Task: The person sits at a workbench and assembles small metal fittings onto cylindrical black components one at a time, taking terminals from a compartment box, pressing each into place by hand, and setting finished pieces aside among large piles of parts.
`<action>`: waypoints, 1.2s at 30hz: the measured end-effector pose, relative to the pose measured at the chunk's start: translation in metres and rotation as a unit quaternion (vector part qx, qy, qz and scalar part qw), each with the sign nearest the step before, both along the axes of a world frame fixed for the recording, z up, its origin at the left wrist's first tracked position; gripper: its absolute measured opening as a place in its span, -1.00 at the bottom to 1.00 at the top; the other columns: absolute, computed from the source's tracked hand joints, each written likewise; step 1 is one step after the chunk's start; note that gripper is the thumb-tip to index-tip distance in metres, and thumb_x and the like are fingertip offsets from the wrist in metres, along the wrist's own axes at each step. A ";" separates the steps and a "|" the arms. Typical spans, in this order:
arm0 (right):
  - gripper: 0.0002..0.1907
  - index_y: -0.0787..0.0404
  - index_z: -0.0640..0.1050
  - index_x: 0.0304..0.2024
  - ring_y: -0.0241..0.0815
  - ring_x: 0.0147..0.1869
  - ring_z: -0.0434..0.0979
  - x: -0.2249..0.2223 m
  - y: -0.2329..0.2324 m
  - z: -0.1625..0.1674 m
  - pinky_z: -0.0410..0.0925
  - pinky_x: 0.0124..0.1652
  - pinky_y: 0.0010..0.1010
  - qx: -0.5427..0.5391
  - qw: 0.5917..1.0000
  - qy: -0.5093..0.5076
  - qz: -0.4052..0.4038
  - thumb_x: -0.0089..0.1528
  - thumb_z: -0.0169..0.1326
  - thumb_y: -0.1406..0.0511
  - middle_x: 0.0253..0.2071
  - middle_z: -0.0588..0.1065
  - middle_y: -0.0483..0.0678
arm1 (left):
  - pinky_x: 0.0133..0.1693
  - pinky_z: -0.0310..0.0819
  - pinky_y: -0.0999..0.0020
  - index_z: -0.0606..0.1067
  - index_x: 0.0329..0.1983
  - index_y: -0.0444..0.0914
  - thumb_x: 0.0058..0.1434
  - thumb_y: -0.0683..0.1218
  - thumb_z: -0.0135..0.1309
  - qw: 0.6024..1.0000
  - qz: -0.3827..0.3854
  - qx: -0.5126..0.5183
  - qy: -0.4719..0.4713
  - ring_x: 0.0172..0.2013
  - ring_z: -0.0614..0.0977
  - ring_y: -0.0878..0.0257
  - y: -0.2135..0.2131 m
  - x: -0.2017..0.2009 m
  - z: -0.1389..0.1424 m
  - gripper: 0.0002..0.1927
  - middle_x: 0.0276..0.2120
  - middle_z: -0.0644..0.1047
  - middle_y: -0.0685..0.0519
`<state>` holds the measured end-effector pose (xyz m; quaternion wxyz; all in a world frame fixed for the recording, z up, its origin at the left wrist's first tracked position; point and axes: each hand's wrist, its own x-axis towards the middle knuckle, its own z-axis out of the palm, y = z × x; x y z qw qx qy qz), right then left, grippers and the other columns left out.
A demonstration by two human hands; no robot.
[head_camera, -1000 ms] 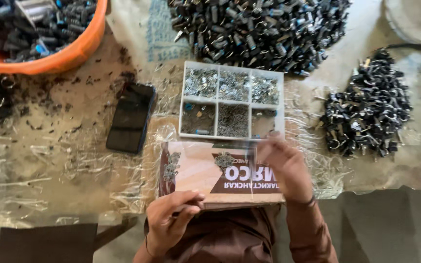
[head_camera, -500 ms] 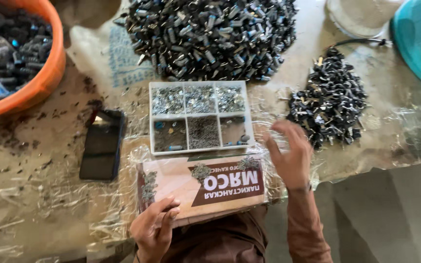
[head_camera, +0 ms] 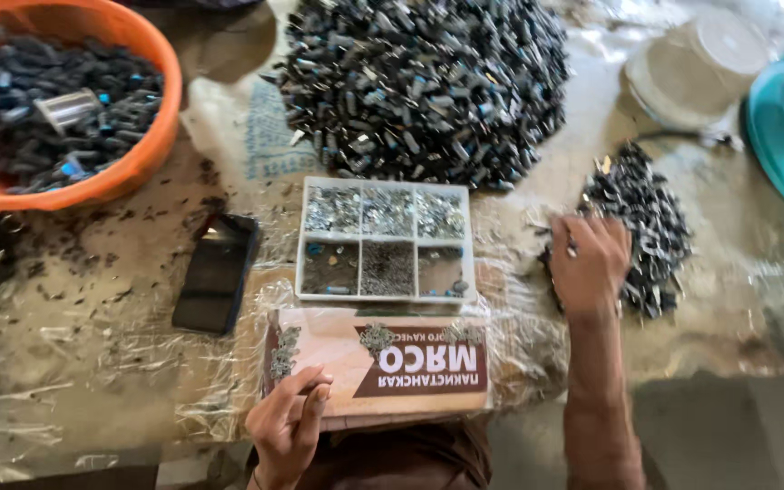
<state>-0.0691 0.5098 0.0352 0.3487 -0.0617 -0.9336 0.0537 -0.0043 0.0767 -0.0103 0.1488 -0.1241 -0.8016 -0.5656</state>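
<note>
On the small pile of dark parts (head_camera: 641, 227), right hand (head_camera: 590, 263) with its grip clamped on some pieces; left hand (head_camera: 288, 422) loosely apart at the cardboard box (head_camera: 383, 367).

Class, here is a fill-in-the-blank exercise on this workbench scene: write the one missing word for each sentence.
1. The right hand reaches into the small pile of dark parts on the ___ side of the divided tray.
2. The tub holding dark parts at top left is ___ in colour.
3. The divided tray has ___ compartments.
4. The black phone lies to the ___ of the tray.

Missing words: right; orange; six; left
</note>
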 end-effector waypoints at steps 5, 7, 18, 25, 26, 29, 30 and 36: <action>-0.80 0.25 0.59 -0.11 -0.38 -0.16 0.47 0.068 -0.055 -0.023 0.39 -0.17 -0.55 -0.585 0.771 0.048 0.248 0.45 0.02 0.26 -0.12 0.57 -0.11 | -0.35 0.63 0.46 0.62 -0.15 -0.24 0.31 -0.08 0.15 0.999 -0.024 0.000 0.047 -0.35 0.77 0.32 0.023 -0.014 -0.005 -0.85 -0.33 0.71 0.01; -0.82 0.31 0.57 -0.12 -0.33 -0.22 0.55 0.074 -0.077 -0.044 0.51 -0.24 -0.46 -0.585 0.798 0.011 0.141 0.43 -0.01 0.33 -0.22 0.57 -0.06 | -0.33 0.63 0.44 0.60 -0.11 -0.24 0.35 -0.08 0.13 0.994 -0.072 -0.020 0.084 -0.35 0.75 0.30 0.035 -0.022 0.000 -0.84 -0.30 0.70 0.00; -0.82 0.26 0.52 0.07 -0.30 -0.30 0.50 0.095 -0.092 -0.069 0.40 -0.35 -0.47 -0.643 0.749 0.160 -0.003 0.46 0.00 0.35 -0.23 0.54 -0.07 | -0.20 0.60 0.32 0.57 0.02 -0.21 0.22 -0.23 0.15 0.944 -0.148 -0.242 0.167 -0.18 0.70 0.18 0.037 -0.118 0.073 -0.71 -0.08 0.66 -0.01; -0.85 0.31 0.59 -0.01 -0.12 -0.08 0.61 0.079 -0.099 -0.064 0.43 -0.10 -0.40 -0.284 0.954 0.086 -0.054 0.37 0.15 0.42 -0.09 0.60 0.04 | -0.30 0.57 0.25 0.61 -0.18 -0.23 0.24 -0.21 0.11 0.860 -0.353 -0.326 0.169 -0.35 0.67 0.16 0.134 -0.156 0.058 -0.88 -0.30 0.64 -0.01; -0.84 0.31 0.59 -0.01 -0.11 -0.08 0.61 0.081 -0.102 -0.063 0.43 -0.09 -0.37 -0.296 0.950 0.081 -0.055 0.36 0.15 0.42 -0.10 0.59 0.05 | -0.31 0.56 0.21 0.61 -0.23 -0.22 0.21 -0.15 0.14 0.846 -0.367 -0.356 0.154 -0.34 0.68 0.13 0.147 -0.161 0.053 -0.90 -0.34 0.63 -0.02; -0.84 0.31 0.59 -0.03 -0.08 -0.07 0.59 0.089 -0.106 -0.057 0.43 -0.07 -0.31 -0.305 0.948 0.070 -0.064 0.33 0.15 0.42 -0.12 0.57 0.06 | -0.32 0.55 0.15 0.60 -0.35 -0.17 0.17 -0.05 0.17 0.809 -0.398 -0.411 0.139 -0.32 0.68 0.08 0.180 -0.168 0.038 -0.89 -0.40 0.62 -0.01; -0.83 0.31 0.59 -0.04 -0.07 -0.06 0.58 0.091 -0.107 -0.056 0.43 -0.06 -0.29 -0.292 0.952 0.065 -0.062 0.31 0.16 0.42 -0.11 0.57 0.07 | -0.33 0.55 0.15 0.60 -0.38 -0.16 0.17 -0.06 0.16 0.809 -0.396 -0.408 0.149 -0.32 0.68 0.08 0.185 -0.169 0.034 -0.91 -0.39 0.62 0.00; -0.80 0.27 0.59 -0.02 -0.01 0.01 0.56 0.100 -0.108 -0.056 0.44 -0.04 -0.28 -0.284 0.954 0.079 -0.061 0.31 0.19 0.36 -0.02 0.55 0.06 | -0.35 0.57 0.21 0.58 -0.36 -0.15 0.29 -0.08 0.08 0.766 -0.411 -0.461 0.175 -0.38 0.67 0.17 0.196 -0.166 0.029 -0.87 -0.42 0.58 0.05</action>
